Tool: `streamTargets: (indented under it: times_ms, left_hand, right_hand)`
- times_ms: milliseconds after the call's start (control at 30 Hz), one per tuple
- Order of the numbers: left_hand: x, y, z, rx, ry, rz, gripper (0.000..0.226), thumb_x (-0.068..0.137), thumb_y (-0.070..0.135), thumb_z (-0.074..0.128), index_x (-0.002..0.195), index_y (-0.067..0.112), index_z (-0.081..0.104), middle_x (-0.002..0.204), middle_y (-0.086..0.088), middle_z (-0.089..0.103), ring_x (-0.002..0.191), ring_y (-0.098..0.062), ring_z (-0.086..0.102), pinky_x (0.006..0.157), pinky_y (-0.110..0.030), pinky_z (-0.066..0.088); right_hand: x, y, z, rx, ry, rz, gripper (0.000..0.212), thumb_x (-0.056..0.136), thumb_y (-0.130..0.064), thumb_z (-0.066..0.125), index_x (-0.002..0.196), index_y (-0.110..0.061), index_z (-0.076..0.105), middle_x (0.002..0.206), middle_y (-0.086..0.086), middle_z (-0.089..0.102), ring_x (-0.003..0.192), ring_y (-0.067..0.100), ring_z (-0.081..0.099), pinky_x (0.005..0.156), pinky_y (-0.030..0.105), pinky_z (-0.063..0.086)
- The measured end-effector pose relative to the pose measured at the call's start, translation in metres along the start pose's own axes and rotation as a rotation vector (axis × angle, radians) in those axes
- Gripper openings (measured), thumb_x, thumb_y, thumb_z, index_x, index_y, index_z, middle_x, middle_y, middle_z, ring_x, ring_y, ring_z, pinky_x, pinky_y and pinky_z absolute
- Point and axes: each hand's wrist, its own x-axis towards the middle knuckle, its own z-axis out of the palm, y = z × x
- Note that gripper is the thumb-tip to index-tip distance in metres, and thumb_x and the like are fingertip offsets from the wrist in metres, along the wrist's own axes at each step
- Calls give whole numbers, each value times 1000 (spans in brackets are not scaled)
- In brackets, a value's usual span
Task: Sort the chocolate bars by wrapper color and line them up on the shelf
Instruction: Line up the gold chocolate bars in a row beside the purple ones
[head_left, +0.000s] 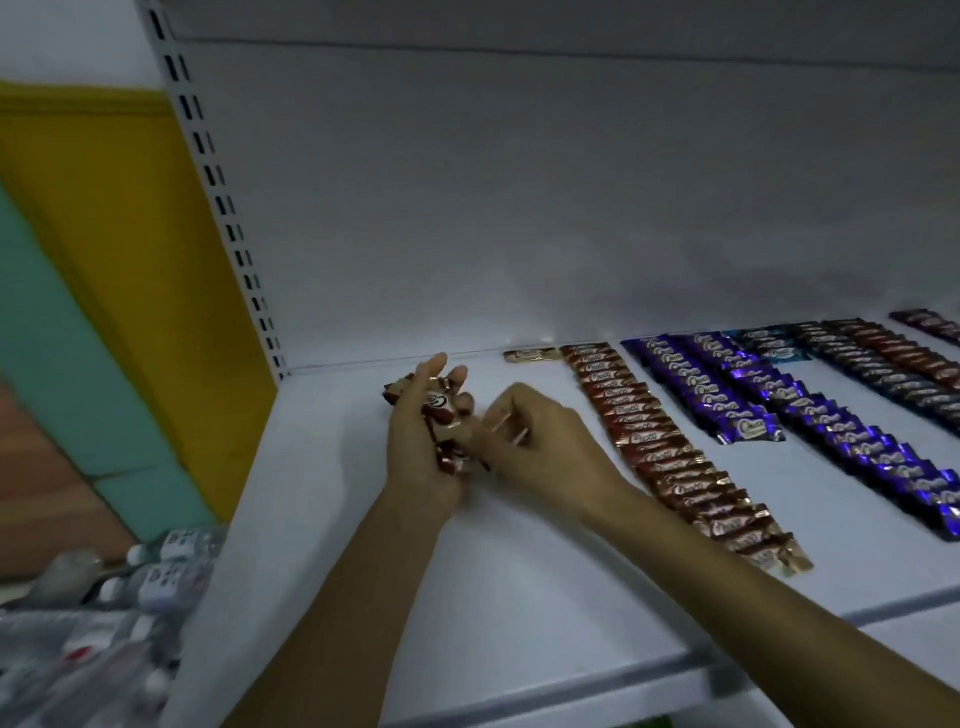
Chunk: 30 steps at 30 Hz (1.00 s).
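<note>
Two hands meet on one bundle over the shelf.

The left hand grips a bundle of brown-and-cream bars, fingers curled round it. The right hand, just to its right, has curled fingers whose tips pinch at the bundle's side, though blur hides the exact hold. Just right of the right hand lies the brown row, running front to back. Further right are the purple rows, then the darker rows. Beyond the right hand, at the back wall, lies a single cream bar.

Glossy foil bar wrappers; smooth matt white metal shelf.
</note>
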Motion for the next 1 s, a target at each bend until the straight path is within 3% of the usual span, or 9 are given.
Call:
streamTargets:
  times_ms: [133,233,333,467,533,633,733,833,1000]
  left_hand:
    - [-9,4,2,-145,-16,-30,24,92,24,57,75,11,68,62,0,58,49,-10,52,53,-21,48]
    - [-8,4,2,-196,-10,-27,11,91,18,60,89,11,67,87,-6,66,75,-16,62,65,-31,55]
    - [-6,4,1,-129,3,-36,14,92,22,57,102,13,60,107,-11,64,93,-24,64,72,-37,56]
    - [-4,3,-2,-136,13,-70,25,93,22,55,115,11,57,120,-16,60,90,-27,65,68,-41,59]
    - [-2,3,-4,-167,25,-71,30,93,22,54,121,11,54,120,-17,57,89,-28,64,71,-43,59]
    - [2,3,-7,-158,29,-71,24,93,21,54,114,11,53,122,-19,56,88,-30,63,84,-44,53]
    - [5,4,-8,-165,46,-69,24,91,17,56,114,9,53,120,-21,56,73,-29,69,72,-40,57]
    - [3,3,-8,-182,31,-93,27,90,14,57,116,7,54,120,-24,56,88,-33,64,62,-38,60]
    - [0,2,-5,-147,-56,-155,10,93,9,55,86,2,57,86,-16,64,78,-30,67,64,-41,60]
  right_hand:
    - [-13,-11,11,19,36,-27,24,77,-32,74,88,-22,55,76,-7,65,65,2,59,60,21,46]
    - [-8,-10,16,28,118,-12,24,76,-34,74,85,-19,57,70,-7,63,65,6,57,59,25,45]
    - [-1,-9,14,-54,120,-23,27,75,-38,74,80,-19,56,66,-9,60,67,11,58,61,30,44]
    - [9,-5,11,-89,109,-6,26,76,-43,72,76,-24,54,65,-10,60,66,10,58,62,30,45]
    - [13,-4,9,-95,118,-9,23,77,-43,71,76,-26,55,65,-10,60,66,10,58,62,29,45]
    - [14,-3,3,-135,143,-35,18,79,-39,71,80,-26,58,69,-12,60,70,12,59,63,29,46]
    - [11,0,-3,-199,177,-118,15,80,-36,71,79,-28,58,68,-15,59,69,11,59,66,32,50]
    - [9,3,-7,-262,234,-165,12,83,-33,67,82,-22,62,69,-12,62,67,14,60,66,35,51]
    - [10,6,-11,-257,324,-171,9,84,-27,67,80,-22,60,69,-7,64,63,14,60,63,36,51]
